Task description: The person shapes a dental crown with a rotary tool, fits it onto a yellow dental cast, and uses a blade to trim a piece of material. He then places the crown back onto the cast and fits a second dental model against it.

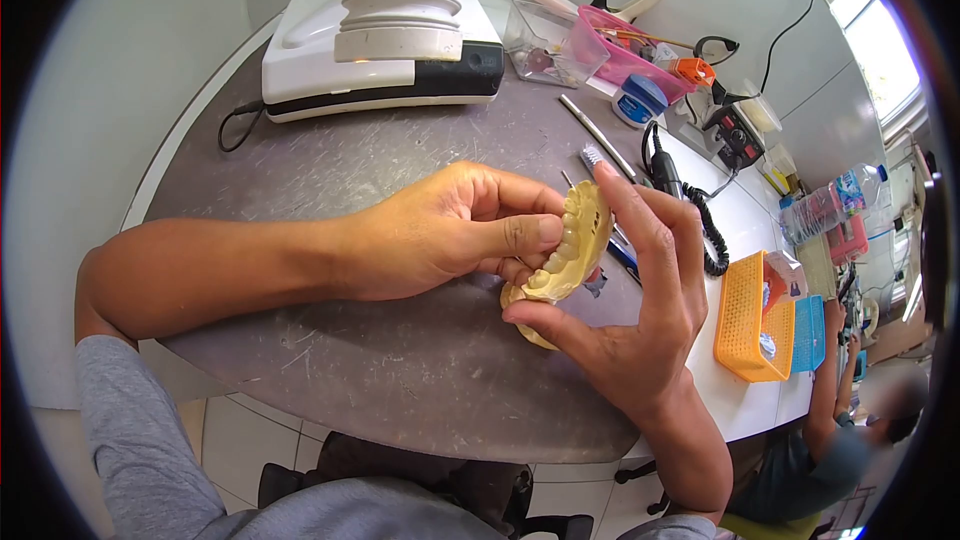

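Observation:
A yellowish plaster dental model [577, 258] with a curved row of teeth is held up over the grey worktop. My right hand [640, 305] grips it, fingertips at the upper end and thumb at the lower end. Closed on the tooth row from the other side is my left hand [455, 230], its thumb pressed against the teeth. The left fingertips are partly hidden behind the model. Small dark marks show on its inner face. Behind the model, partly covered by it, lie a small brush [594, 157] and a blue pen-like tool [624, 262].
A white machine [310, 50] with a ribbed hose [402, 0] stands at the back. To the right are a metal rod [595, 135], a blue-lidded jar [638, 100], a pink basket [625, 50], a corded handpiece [663, 165] and a yellow basket [740, 315]. Another person [810, 465] sits far right.

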Available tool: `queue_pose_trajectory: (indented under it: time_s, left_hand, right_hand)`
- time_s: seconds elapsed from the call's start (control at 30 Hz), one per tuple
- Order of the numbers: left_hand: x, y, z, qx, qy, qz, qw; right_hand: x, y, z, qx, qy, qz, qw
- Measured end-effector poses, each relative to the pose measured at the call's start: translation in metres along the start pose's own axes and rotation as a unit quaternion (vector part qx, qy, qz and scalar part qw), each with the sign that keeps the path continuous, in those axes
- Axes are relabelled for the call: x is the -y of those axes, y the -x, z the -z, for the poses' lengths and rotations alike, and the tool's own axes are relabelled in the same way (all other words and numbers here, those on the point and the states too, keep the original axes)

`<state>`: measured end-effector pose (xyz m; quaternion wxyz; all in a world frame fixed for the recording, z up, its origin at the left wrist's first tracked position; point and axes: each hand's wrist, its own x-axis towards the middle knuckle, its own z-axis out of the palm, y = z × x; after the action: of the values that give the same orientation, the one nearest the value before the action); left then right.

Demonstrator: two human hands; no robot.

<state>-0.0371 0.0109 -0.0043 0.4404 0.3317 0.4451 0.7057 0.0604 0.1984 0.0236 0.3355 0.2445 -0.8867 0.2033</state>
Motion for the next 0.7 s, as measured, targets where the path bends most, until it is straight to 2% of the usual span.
queue_pose_trajectory:
  time_s: [0.1,0.2,0.37,0.5,0.7]
  left_hand:
    - [-0.002,0.004,0.000,0.005,0.058,-0.017,0.998]
    - [-0.002,0.007,0.001,0.012,0.081,-0.009,0.997]
    - [-0.003,0.009,0.000,-0.034,-0.044,-0.002,0.998]
    - [-0.003,0.010,-0.003,-0.039,-0.044,-0.023,0.998]
    - [-0.007,0.017,-0.009,-0.059,-0.048,0.010,0.997]
  right_hand:
    - [0.002,-0.002,0.003,0.013,-0.017,0.006,1.000]
    - [0.005,-0.004,0.005,-0.021,-0.029,0.011,0.999]
    - [0.002,0.001,0.007,-0.032,-0.047,0.005,0.998]
    - [0.001,0.002,0.007,-0.030,-0.057,0.006,0.998]
    - [0.003,0.007,0.010,-0.006,-0.053,-0.006,0.999]
